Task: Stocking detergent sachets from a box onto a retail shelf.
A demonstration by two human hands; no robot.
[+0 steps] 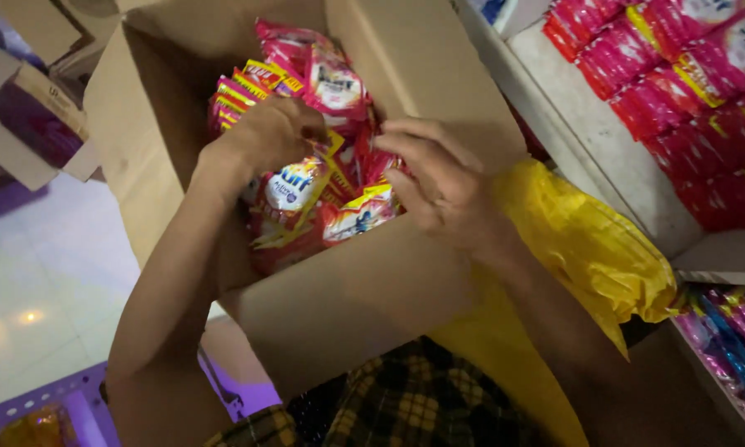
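Observation:
An open cardboard box (364, 298) rests against my lap, filled with several red and yellow sachet packets (306, 199). My left hand (269, 132) reaches into the box and pinches the upper packets. My right hand (443, 182) curls over the packets at the box's right side, fingers bent around their edges. Both forearms cross the box's near wall. The lower packets are hidden by my hands.
A yellow plastic bag (588, 240) lies to the right of the box. A white shelf (604, 149) at the right carries rows of red packets (687, 91), with more colourful packets (728, 331) below. Another cardboard box (33, 124) stands at the far left on the pale floor.

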